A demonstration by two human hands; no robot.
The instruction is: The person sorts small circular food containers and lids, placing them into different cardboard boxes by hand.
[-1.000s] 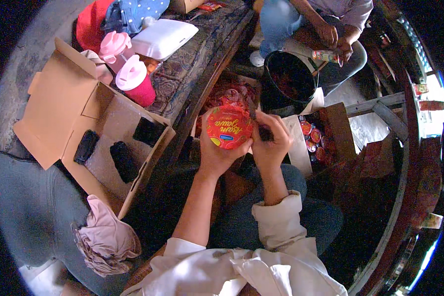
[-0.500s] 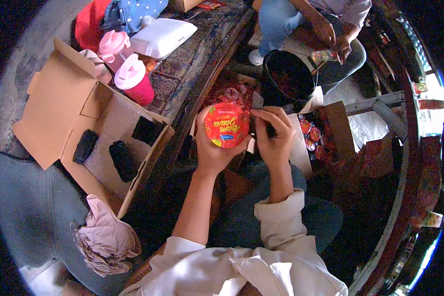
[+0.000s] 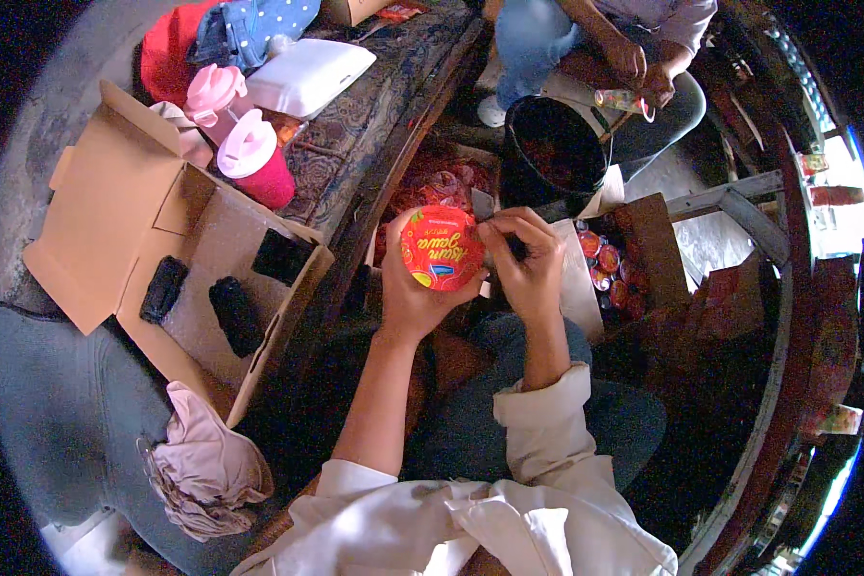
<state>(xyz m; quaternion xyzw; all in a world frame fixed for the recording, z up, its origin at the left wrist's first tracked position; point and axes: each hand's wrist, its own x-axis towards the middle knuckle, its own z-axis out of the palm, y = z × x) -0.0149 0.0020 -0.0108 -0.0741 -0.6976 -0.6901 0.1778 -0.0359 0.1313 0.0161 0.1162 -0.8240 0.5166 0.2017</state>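
Note:
My left hand [image 3: 415,302] is wrapped round a cup with a round red printed lid [image 3: 442,248], the lid facing up. At the lid's right edge, my right hand [image 3: 528,254] is closed in a pinch. A small flat grey piece [image 3: 483,203], like a thin blade, sticks up from its fingertips; whether it touches the cup is hard to tell. Beyond the cup lies a heap of red plastic scraps [image 3: 451,178]. Right of my right hand, an open carton [image 3: 664,252] holds several red-topped cups [image 3: 610,264].
A black bucket [image 3: 512,158] stands ahead, near a seated person whose hands [image 3: 643,72] hold a small printed cup [image 3: 616,99]. On the left are an open cardboard box [image 3: 101,221] with black bundles, a pink tumbler [image 3: 259,168], a white foam container [image 3: 312,75] and a crumpled cloth [image 3: 206,461].
The grey piece now shows above my right fingertips. Both hands stay at the cup, with the right fingers shifted slightly along its edge. The other person's cup has tilted.

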